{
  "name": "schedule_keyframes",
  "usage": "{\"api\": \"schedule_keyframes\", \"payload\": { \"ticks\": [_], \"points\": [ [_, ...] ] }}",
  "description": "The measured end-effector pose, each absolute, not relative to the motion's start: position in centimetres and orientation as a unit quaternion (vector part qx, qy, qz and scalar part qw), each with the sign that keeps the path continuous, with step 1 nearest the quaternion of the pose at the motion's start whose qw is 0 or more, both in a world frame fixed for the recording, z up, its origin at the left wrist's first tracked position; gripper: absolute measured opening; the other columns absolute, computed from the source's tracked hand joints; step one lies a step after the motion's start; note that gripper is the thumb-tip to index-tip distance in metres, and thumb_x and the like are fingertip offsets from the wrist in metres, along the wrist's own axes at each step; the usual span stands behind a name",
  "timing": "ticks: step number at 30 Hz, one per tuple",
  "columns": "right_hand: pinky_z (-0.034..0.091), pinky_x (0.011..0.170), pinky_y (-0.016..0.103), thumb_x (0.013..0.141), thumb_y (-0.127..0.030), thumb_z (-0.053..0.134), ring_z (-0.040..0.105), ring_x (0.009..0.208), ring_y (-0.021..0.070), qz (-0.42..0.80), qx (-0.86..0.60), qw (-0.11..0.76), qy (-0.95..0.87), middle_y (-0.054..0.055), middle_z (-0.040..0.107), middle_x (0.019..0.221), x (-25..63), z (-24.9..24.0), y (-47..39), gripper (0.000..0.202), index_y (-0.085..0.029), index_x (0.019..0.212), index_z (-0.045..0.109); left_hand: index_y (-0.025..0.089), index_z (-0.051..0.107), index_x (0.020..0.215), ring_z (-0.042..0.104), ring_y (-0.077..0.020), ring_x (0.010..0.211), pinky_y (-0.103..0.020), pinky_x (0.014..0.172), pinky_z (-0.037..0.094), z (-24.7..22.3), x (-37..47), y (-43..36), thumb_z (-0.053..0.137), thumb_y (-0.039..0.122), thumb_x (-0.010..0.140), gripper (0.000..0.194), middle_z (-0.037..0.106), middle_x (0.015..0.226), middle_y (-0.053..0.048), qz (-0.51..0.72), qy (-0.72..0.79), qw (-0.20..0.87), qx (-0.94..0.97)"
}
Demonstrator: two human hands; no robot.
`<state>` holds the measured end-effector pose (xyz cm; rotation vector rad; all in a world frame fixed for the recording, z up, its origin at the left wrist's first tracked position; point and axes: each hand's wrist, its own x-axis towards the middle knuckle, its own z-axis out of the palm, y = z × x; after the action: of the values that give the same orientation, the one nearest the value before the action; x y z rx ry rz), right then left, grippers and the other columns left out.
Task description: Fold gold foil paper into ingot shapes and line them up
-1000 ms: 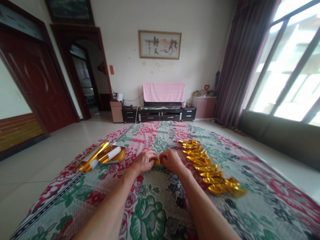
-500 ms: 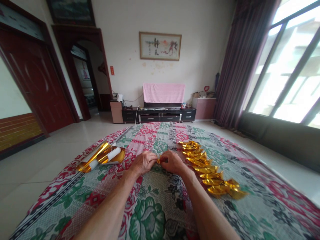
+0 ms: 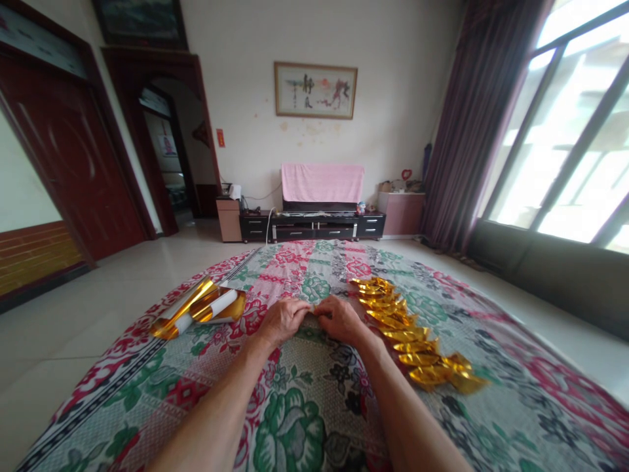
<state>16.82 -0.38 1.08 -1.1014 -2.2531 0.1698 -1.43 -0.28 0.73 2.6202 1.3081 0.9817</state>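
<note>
My left hand [image 3: 285, 319] and my right hand [image 3: 340, 317] meet at the middle of the table, fingertips almost touching. Both are closed in a pinch on one small piece of gold foil paper [image 3: 313, 309], mostly hidden by the fingers. To the right of my right hand lies a row of folded gold foil paper pieces [image 3: 413, 334], pointed at the ends and overlapping one another. Loose sheets of gold foil paper [image 3: 196, 308], curled and showing white backs, rest on the left, away from my left hand.
A flowered cloth [image 3: 289, 426] in red, green and grey covers the round table. Beyond it stands a low black cabinet [image 3: 314, 231] with a pink towel [image 3: 322, 183] above. A window [image 3: 580, 131] and purple curtain [image 3: 476, 124] are at the right.
My fingers have shifted slightly around the foil paper, and less of it shows between them. The row of folded pieces and the loose sheets stay where they were.
</note>
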Motion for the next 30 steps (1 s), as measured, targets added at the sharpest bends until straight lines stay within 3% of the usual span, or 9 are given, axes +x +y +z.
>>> {"api": "schedule_keyframes", "payload": {
  "ticks": [6,14,23,30],
  "points": [
    [0.040,0.071,0.020,0.075,-0.011,0.045,0.057,0.077,0.0130,0.039,-0.432,0.312,-0.845,0.001,0.065,0.074,16.6,1.3,-0.5,0.026,-0.021,0.078,0.069,0.023,0.068,0.094,0.061,-0.0149,0.084,-0.027,0.081,0.045,0.9,-1.5,-0.6,0.047,0.016,0.081,0.025,0.069,0.089,-0.002,0.308,0.423,0.015,0.852],
    [0.040,0.068,0.020,0.081,-0.017,0.044,0.059,0.075,0.0133,0.030,-0.472,0.310,-0.825,0.002,0.066,0.078,16.4,1.6,-0.9,0.026,-0.021,0.087,0.068,0.021,0.065,0.098,0.062,-0.0153,0.088,-0.026,0.082,0.046,0.3,-0.9,0.2,0.045,0.020,0.082,0.026,0.069,0.095,-0.003,0.341,0.460,0.038,0.819],
    [0.040,0.069,0.021,0.078,-0.018,0.050,0.061,0.077,0.0154,0.033,-0.527,0.354,-0.772,0.005,0.068,0.085,16.0,0.4,-0.2,0.020,-0.018,0.091,0.064,0.021,0.068,0.095,0.064,-0.0154,0.087,-0.025,0.082,0.048,0.1,-0.7,0.8,0.048,0.018,0.079,0.025,0.070,0.094,-0.003,0.373,0.493,0.084,0.781],
    [0.039,0.062,0.019,0.077,-0.021,0.050,0.059,0.067,0.0134,0.052,-0.544,0.367,-0.753,0.003,0.067,0.077,15.9,0.7,-0.2,0.018,-0.019,0.084,0.067,0.022,0.069,0.093,0.064,-0.0156,0.087,-0.024,0.081,0.048,0.6,-0.4,0.9,0.051,0.018,0.076,0.025,0.070,0.094,-0.001,0.364,0.532,0.119,0.755]
  ]
}}
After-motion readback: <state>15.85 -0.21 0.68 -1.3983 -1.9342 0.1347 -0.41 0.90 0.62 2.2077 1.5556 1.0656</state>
